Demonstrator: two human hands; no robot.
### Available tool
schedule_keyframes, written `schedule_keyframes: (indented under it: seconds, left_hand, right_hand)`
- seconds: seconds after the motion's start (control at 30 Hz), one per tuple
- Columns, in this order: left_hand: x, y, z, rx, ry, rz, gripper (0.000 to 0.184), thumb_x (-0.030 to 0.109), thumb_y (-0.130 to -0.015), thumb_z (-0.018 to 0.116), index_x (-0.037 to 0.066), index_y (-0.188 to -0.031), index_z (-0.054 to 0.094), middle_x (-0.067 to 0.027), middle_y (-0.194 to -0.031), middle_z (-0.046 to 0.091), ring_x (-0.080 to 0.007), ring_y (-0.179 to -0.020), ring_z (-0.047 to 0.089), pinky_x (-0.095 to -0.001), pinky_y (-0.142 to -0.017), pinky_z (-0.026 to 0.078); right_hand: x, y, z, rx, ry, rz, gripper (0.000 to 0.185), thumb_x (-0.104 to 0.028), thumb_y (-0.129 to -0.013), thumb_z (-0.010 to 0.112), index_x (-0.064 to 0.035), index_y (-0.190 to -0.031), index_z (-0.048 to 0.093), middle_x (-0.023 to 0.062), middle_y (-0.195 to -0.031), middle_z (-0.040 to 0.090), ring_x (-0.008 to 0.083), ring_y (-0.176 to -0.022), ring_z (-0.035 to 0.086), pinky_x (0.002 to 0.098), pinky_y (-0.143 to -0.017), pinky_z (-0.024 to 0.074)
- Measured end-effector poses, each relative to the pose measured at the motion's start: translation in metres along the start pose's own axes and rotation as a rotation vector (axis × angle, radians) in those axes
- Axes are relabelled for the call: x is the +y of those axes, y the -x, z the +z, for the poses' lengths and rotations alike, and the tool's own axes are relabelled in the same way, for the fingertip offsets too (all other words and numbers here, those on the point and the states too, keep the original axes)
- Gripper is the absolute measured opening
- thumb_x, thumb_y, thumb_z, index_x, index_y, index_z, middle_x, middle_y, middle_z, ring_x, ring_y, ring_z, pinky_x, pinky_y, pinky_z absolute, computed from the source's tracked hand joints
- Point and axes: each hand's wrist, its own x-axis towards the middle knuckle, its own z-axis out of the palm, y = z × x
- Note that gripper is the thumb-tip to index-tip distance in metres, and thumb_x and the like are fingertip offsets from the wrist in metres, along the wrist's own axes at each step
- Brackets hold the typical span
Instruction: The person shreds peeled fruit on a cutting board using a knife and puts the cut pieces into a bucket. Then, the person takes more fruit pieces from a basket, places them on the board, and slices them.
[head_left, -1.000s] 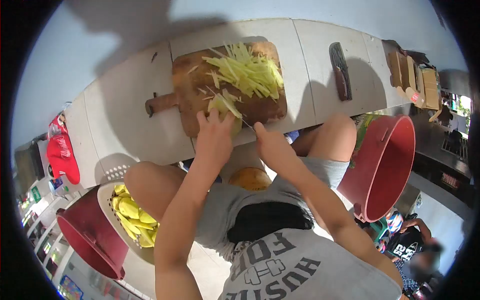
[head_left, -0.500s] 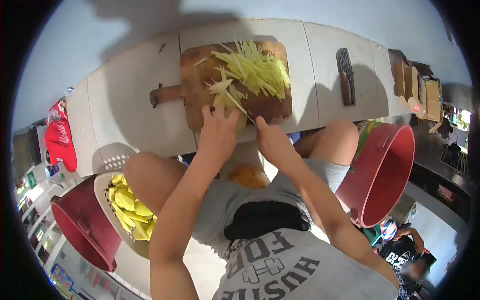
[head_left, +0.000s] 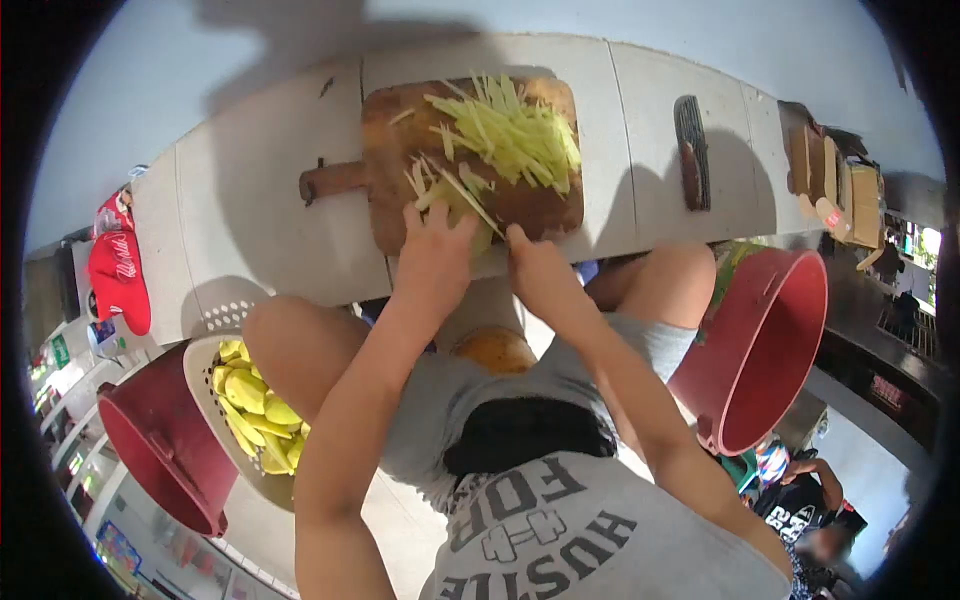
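Left hand (head_left: 435, 250) pins a pale green piece (head_left: 484, 240) at the cutting board's (head_left: 540, 212) near edge; right hand (head_left: 540, 280), closed, grips a knife (head_left: 485, 213) beside it. Slicing seems under way, calling for steady pressure. Strips (head_left: 515, 135) cover the board's far side.

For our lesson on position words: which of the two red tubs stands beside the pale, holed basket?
The tub on the person's left, next to the basket; the other tub stands beside the right knee.

Your left hand (head_left: 437, 255) partly covers the pale green piece (head_left: 484, 239). Your right hand (head_left: 545, 278) hides the handle of the knife (head_left: 483, 214); the bottom edge crops your shirt (head_left: 545, 535).
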Motion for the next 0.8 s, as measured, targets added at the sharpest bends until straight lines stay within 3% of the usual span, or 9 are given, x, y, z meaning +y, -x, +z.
schedule_keyframes:
  seconds: [0.17,0.27,0.43,0.6,0.67,0.8]
  left_hand:
    - [-0.002,0.002,-0.003,0.057,-0.007,0.017,0.038,-0.001,-0.076,0.065,0.003,-0.114,0.063,-0.0227,-0.114,0.055,-0.0480,-0.111,0.047,-0.0488,-0.101,0.042]
    - [-0.003,0.002,-0.004,0.014,-0.001,-0.002,0.037,0.000,-0.076,0.064,0.003,-0.113,0.064,-0.0234,-0.115,0.056,-0.0474,-0.112,0.047,-0.0508,-0.102,0.041]
    - [-0.011,-0.005,-0.002,0.054,-0.008,0.040,0.036,-0.001,-0.075,0.064,0.002,-0.111,0.066,-0.0239,-0.119,0.056,-0.0465,-0.113,0.047,-0.0501,-0.102,0.041]
    - [-0.006,0.005,-0.001,0.070,-0.002,-0.012,0.036,0.000,-0.076,0.063,0.002,-0.113,0.067,-0.0225,-0.119,0.057,-0.0463,-0.115,0.046,-0.0487,-0.103,0.041]
    - [-0.013,0.002,0.007,0.006,-0.020,0.048,0.039,0.000,-0.072,0.070,0.003,-0.111,0.068,-0.0191,-0.122,0.061,-0.0365,-0.118,0.051,-0.0535,-0.103,0.038]
    - [-0.011,0.001,0.001,0.000,-0.021,0.049,0.040,-0.001,-0.076,0.065,0.001,-0.115,0.067,-0.0231,-0.120,0.057,-0.0465,-0.115,0.045,-0.0492,-0.104,0.042]
  right_hand:
    - [-0.011,0.040,-0.028,-0.062,0.030,0.035,0.017,0.000,-0.088,0.055,-0.0001,-0.102,0.046,0.0317,-0.071,0.060,0.0537,-0.073,0.061,0.0609,-0.065,0.0462]
    - [-0.015,0.035,-0.033,-0.115,0.042,0.044,0.016,-0.003,-0.091,0.050,-0.0008,-0.105,0.044,0.0322,-0.080,0.064,0.0532,-0.082,0.063,0.0611,-0.071,0.0485]
    - [-0.004,-0.015,-0.004,-0.046,0.013,-0.043,0.015,-0.005,-0.091,0.051,-0.0015,-0.105,0.046,0.0318,-0.079,0.064,0.0534,-0.079,0.063,0.0612,-0.070,0.0482]
    - [-0.011,0.021,-0.018,-0.071,0.012,0.003,0.014,-0.005,-0.091,0.052,-0.0007,-0.103,0.047,0.0319,-0.077,0.063,0.0534,-0.078,0.063,0.0607,-0.070,0.0488]
    - [-0.013,0.039,-0.030,-0.067,0.055,-0.007,0.013,-0.006,-0.092,0.051,-0.0007,-0.103,0.047,0.0322,-0.076,0.063,0.0533,-0.078,0.063,0.0612,-0.070,0.0487]
    - [-0.007,0.028,-0.019,-0.087,0.009,0.032,0.016,-0.007,-0.092,0.051,-0.0001,-0.106,0.047,0.0330,-0.076,0.063,0.0533,-0.078,0.063,0.0615,-0.069,0.0491]
